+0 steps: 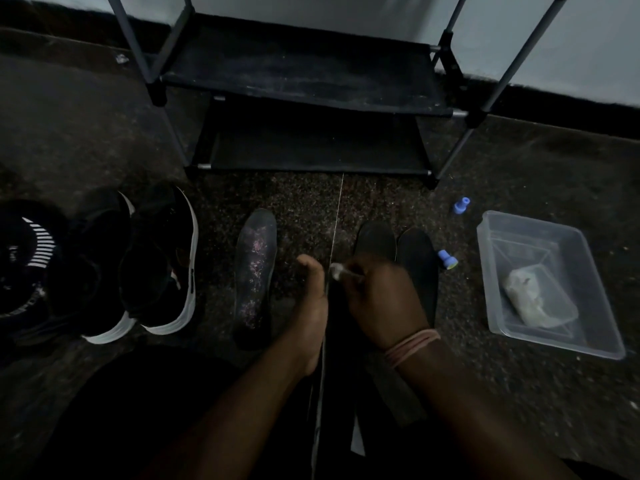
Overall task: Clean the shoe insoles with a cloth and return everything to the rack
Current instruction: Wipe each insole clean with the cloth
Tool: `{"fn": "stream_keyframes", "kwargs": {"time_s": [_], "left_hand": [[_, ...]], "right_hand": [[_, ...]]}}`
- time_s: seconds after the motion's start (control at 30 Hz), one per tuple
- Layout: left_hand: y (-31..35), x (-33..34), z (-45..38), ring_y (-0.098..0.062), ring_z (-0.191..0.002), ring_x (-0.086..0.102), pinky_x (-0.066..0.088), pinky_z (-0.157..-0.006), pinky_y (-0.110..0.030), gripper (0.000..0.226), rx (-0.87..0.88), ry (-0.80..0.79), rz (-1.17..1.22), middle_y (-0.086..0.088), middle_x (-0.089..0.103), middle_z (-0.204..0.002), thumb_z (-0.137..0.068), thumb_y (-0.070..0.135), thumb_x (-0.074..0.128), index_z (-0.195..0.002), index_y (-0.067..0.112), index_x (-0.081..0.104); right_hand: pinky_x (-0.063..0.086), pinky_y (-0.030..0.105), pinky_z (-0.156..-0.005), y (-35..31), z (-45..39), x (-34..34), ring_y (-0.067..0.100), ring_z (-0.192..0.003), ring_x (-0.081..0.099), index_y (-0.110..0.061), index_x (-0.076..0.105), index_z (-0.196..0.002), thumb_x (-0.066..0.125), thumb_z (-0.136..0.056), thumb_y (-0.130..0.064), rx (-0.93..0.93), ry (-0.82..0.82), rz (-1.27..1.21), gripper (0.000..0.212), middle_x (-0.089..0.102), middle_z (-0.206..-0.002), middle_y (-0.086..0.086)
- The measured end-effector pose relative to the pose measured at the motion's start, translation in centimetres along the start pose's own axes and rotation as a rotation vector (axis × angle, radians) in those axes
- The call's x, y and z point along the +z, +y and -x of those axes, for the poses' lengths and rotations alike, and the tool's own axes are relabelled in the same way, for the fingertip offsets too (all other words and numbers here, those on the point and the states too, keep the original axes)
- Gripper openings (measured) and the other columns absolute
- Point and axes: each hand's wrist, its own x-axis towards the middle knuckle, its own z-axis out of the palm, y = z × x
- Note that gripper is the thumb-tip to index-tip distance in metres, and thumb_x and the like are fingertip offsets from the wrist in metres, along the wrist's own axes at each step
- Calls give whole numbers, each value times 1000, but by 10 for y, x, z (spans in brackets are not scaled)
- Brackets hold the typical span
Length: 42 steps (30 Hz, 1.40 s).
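Closest to the camera, both forearms reach forward over a dark lap, and between them an insole point(330, 341) is held on edge, seen only as a thin dark strip. The left hand point(310, 299) steadies it, thumb up and fingers apparently wrapped behind, though the dim light hides them. The right hand point(381, 299), wearing a pale wristband point(412, 344), has its fingers curled round a small light cloth point(336, 270) pressed against the insole's upper end. An insole like this is probably light, thin and bendy, so it is best pinched along its edges and backed by the palm while being wiped. On the speckled floor point(519, 393) just beyond lie a worn insole with pinkish flecks point(255, 271) to the left and two plain black insoles point(398, 258) side by side to the right. Left of these stand black sneakers with white soles point(156, 268). To the right sit two small blue caps point(447, 259) and a clear plastic tub point(547, 341) holding a greyish lump point(540, 296). Farthest off, the rack point(304, 77) shows dusty black fabric shelves on grey metal tubes.
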Motion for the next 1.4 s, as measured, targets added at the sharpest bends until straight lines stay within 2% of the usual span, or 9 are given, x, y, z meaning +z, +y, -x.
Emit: {"fn": "stream_keyframes", "kwargs": {"time_s": [0.1, 0.23, 0.4, 0.7, 0.97, 1.07, 1.17, 1.3, 1.4], "left_hand": [[4, -4, -3, -30, -96, 75, 55, -84, -40, 99, 32, 70, 13, -20, 75, -109, -81, 90, 22, -98, 13, 80], [17, -12, -5, -31, -122, 64, 48, -102, -46, 111, 36, 62, 141, -14, 66, -133, -75, 95, 13, -130, 14, 67], [20, -18, -12, -28, -128, 60, 51, -98, -45, 103, 123, 39, 208, -10, 63, -138, -84, 88, 19, -144, 10, 49], [9, -6, -2, -31, -134, 53, 43, -110, -46, 83, -23, -148, 206, -17, 56, -145, -94, 74, 30, -147, 13, 50], [14, -7, -2, -30, -126, 61, 50, -99, -44, 82, -4, -62, 181, -16, 62, -138, -91, 77, 33, -141, 17, 57], [11, -6, -2, -31, -128, 59, 45, -105, -45, 82, -29, -79, 117, -16, 60, -140, -90, 78, 34, -139, 17, 60], [9, 0, 2, -29, -122, 62, 47, -103, -43, 80, -41, -98, 90, -15, 63, -137, -92, 77, 32, -128, 16, 69], [19, -3, 4, -40, -125, 60, 46, -109, -50, 77, -13, 9, 284, -26, 61, -135, -95, 67, 46, -124, -1, 68], [26, -9, 0, -52, -123, 55, 41, -106, -65, 71, -59, 109, 421, -32, 61, -130, -93, 60, 54, -131, -1, 58]], "right_hand": [[53, 35, -71, -11, 1, -1, 8, -76, 66, -22, 72, -90, 65, -89, -23, -72, -119, -166, 7, 72, -85, -5], [54, 34, -87, -9, 1, -15, -1, -84, 66, -25, 75, -87, 73, -85, -32, -41, -328, -284, 7, 73, -87, -12], [56, 31, -75, -14, 6, -24, -1, -77, 67, -25, 74, -84, 74, -83, -39, -85, -498, -201, 15, 73, -83, -13], [47, 33, -68, 10, -6, -3, 26, -82, 66, -23, 66, -90, 55, -95, -39, 47, 97, 142, 20, 69, -94, 5], [55, 38, -83, 3, -6, -8, 10, -92, 69, -28, 74, -97, 65, -88, -33, -97, -199, -87, 14, 75, -98, -9], [54, 44, -77, 13, -8, -18, 26, -83, 66, -25, 64, -89, 44, -88, -62, 65, 47, 64, 43, 70, -85, 1], [55, 41, -73, 19, -11, -27, 16, -80, 63, -32, 56, -90, 56, -91, -35, 120, 274, -6, 3, 64, -82, -1], [46, 4, -67, 13, -17, -39, -16, -78, 60, -15, 65, -101, 63, -93, -13, 156, 371, -329, 9, 64, -85, -18], [51, 14, -86, 18, -18, -28, -9, -92, 63, -22, 67, -109, 60, -94, -17, 161, 288, -351, 17, 69, -99, -14]]}}
